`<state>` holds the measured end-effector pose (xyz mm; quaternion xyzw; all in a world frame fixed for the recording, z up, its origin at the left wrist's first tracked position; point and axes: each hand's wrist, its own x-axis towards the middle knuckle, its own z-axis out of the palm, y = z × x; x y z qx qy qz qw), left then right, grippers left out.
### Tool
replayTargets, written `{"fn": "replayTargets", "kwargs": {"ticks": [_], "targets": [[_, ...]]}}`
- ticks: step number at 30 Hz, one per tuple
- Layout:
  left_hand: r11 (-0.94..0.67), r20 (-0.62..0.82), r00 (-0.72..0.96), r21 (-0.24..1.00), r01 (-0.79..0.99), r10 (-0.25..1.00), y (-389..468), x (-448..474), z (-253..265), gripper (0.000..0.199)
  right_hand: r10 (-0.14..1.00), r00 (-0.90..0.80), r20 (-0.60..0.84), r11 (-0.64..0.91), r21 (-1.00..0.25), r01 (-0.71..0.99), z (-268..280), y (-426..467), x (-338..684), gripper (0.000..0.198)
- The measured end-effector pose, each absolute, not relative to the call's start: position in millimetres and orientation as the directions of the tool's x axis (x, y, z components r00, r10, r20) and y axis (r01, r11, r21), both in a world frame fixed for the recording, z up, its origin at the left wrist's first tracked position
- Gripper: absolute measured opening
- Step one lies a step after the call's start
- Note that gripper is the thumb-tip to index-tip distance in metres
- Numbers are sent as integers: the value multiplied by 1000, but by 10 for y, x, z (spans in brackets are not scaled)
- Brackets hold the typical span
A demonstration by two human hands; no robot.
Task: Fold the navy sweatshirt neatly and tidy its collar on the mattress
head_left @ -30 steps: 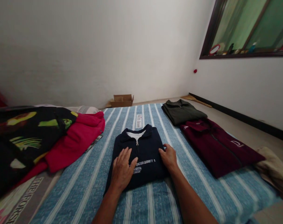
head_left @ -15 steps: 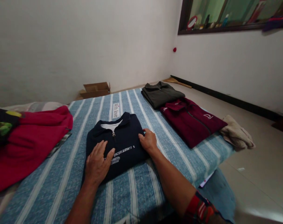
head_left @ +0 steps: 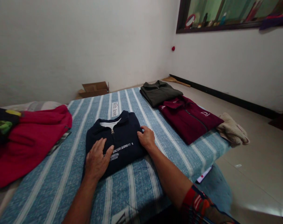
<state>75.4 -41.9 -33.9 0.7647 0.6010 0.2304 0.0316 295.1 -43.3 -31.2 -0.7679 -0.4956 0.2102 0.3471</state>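
Note:
A folded navy zip-neck sweatshirt lies in front of me on the striped bed cover, its collar pointing away and white lettering across its chest. My left hand rests flat on its left front, fingers spread, partly covering the print. At the right edge of the sweatshirt is my right hand, thumb on the cloth and the other fingers curled at the side, partly hidden; it appears to grip that edge.
A folded maroon zip top and a folded dark olive top lie to the right, with a beige cloth at the bed's edge. Red clothing is heaped at left. An open cardboard box stands beyond the striped cover.
Both hands keep nearly the same places on the navy sweatshirt. The whole view has shifted slightly, so things sit a little higher and further left.

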Motion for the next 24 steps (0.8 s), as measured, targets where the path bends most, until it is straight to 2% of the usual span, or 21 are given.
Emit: {"fn": "replayTargets", "kwargs": {"ticks": [11,18,24], "targets": [[-273,319,161,344,899,934,-454,773,-317,57,900,436,1,-299,-726,619,-282,-418,2971,18],[-284,341,161,352,892,926,-449,769,-345,57,895,446,-3,-314,-714,626,-286,-405,2973,17],[-275,305,171,342,898,937,-493,799,-281,62,896,443,6,-309,-708,635,-279,-424,2974,18]]}}
